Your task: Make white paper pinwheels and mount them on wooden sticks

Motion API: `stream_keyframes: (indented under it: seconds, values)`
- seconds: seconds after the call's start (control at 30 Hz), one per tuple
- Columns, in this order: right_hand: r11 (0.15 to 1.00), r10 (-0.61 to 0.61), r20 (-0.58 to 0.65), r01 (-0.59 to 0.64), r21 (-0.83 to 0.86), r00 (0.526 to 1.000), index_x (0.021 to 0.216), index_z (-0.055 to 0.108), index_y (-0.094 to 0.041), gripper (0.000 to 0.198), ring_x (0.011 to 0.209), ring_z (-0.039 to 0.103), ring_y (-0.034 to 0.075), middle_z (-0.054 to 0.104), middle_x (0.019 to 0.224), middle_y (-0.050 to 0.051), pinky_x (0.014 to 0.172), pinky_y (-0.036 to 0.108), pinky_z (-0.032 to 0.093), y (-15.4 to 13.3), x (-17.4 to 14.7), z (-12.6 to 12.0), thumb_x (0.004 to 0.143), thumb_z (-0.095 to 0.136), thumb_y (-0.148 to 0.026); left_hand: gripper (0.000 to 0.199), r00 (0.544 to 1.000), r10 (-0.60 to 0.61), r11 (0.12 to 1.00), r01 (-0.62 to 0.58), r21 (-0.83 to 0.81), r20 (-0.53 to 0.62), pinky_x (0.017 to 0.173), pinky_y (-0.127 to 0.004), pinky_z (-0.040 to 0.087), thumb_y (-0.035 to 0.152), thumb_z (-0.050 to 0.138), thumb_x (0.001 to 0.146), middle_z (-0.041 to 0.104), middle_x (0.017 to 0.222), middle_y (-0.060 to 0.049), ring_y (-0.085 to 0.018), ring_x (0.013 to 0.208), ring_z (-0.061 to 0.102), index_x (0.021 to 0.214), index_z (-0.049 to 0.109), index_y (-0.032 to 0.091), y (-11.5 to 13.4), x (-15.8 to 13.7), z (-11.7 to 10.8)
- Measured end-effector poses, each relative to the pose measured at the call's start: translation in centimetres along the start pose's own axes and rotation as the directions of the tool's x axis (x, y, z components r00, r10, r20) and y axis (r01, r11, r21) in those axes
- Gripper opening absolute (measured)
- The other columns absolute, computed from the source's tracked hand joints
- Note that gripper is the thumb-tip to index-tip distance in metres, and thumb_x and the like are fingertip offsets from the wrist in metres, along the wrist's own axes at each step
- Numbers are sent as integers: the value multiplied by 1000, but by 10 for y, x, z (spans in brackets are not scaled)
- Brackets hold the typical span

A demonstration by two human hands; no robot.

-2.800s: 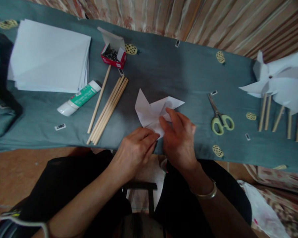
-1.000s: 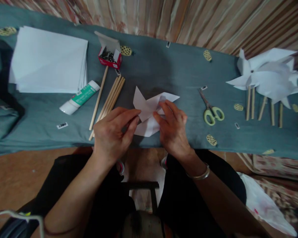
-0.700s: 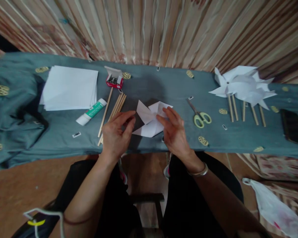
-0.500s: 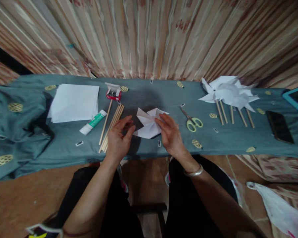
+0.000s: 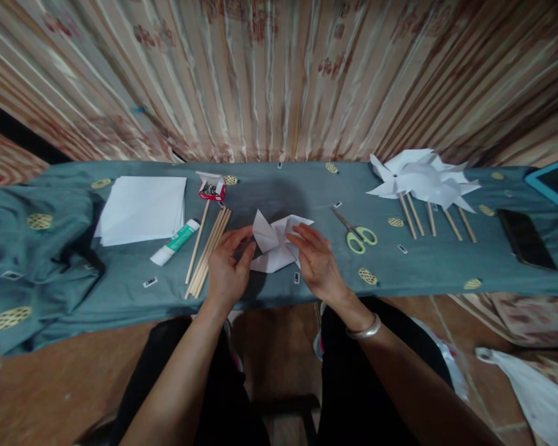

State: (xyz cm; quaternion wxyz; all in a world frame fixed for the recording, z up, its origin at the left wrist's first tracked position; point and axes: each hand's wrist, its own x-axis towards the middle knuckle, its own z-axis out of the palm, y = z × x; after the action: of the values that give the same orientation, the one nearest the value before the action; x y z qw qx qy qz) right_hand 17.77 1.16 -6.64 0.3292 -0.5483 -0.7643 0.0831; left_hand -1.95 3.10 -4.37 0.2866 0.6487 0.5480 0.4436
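A folded white paper pinwheel [image 5: 283,244], with no stick showing on it, sits between my hands over the cloth. One of its blades stands up on the left side. My left hand [image 5: 230,266] is at that blade, its fingertips at the paper's edge and its thumb spread apart from the fingers. On the other side my right hand [image 5: 320,263] has its fingertips and thumb on the right blade, gripping the paper. Part of that blade is hidden behind the fingers. Close to my left hand lie several wooden sticks [image 5: 211,251].
To the left are stacked white paper sheets [image 5: 142,210], a glue stick [image 5: 174,243] and a small red box of metal pins [image 5: 211,188]. Scissors [image 5: 360,238] with green handles, several pinwheels on sticks [image 5: 422,176], a black phone [image 5: 526,238] and a blue-framed device [image 5: 555,186] lie right.
My left hand has come in to the pinwheel's left blade, which now stands more upright. My right hand has shifted slightly on the paper. The whole view has tilted a little.
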Motion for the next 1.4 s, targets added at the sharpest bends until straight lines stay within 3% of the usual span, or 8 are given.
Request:
stream_keyframes:
  seconds: [0.23, 0.4, 0.67, 1.0, 1.13, 1.3, 1.4]
  values:
    - [987, -37, 22, 40, -153, 999, 110, 68, -21, 35, 136, 39, 28, 54, 137, 11, 104, 50, 40, -2, 5, -2, 91, 39, -13, 22, 988, 127, 971, -141, 193, 83, 88, -36, 52, 24, 54, 88, 68, 100, -7, -20, 96, 63, 99, 72, 19, 3, 1, 5]
    - [990, -76, 40, 80, -119, 996, 110, 65, -27, 35, 139, 33, 26, 48, 141, 6, 105, 51, 38, 3, 3, -1, 93, 37, -14, 20, 984, 161, 960, -173, 218, 72, 86, -34, 51, 21, 54, 89, 68, 97, -6, -19, 93, 63, 98, 72, 19, 1, 4, 4]
    - [990, -58, 133, 75, -123, 989, 111, 64, -29, 33, 139, 35, 28, 47, 142, 4, 110, 49, 35, 2, 7, -4, 92, 41, -14, 23, 953, 240, 938, -277, 208, 188, 82, -36, 50, 17, 50, 90, 67, 95, -6, -20, 90, 59, 98, 71, 18, -3, 6, 13]
    - [977, -117, 173, 145, -159, 978, 111, 63, -24, 29, 141, 33, 27, 48, 143, 7, 107, 50, 37, 8, 11, -4, 95, 41, -15, 23, 947, 214, 935, -270, 229, 241, 83, -39, 48, 18, 50, 89, 68, 95, -7, -22, 92, 59, 98, 71, 19, -9, 13, 19]
    - [977, -113, 205, 146, -153, 972, 113, 61, -27, 30, 143, 30, 24, 48, 144, 5, 109, 47, 36, 4, 10, -3, 95, 42, -13, 22, 956, 208, 938, -256, 236, 209, 82, -38, 49, 18, 50, 89, 68, 94, -7, -21, 91, 59, 97, 71, 19, -7, 16, 17]
    - [979, -94, 186, 124, -161, 978, 118, 58, -27, 36, 145, 26, 28, 44, 146, 6, 109, 51, 34, 1, 7, 1, 92, 41, -9, 24, 974, 175, 947, -207, 246, 145, 82, -38, 50, 18, 49, 89, 67, 96, -5, -21, 92, 60, 97, 71, 22, -4, 19, 9]
    - [984, -72, 176, 99, -151, 982, 116, 59, -28, 36, 145, 25, 29, 44, 146, 4, 109, 52, 33, 1, 8, 3, 92, 40, -9, 24, 963, 208, 940, -245, 235, 173, 82, -38, 48, 16, 49, 88, 68, 95, -5, -21, 91, 59, 96, 71, 22, -5, 16, 9]
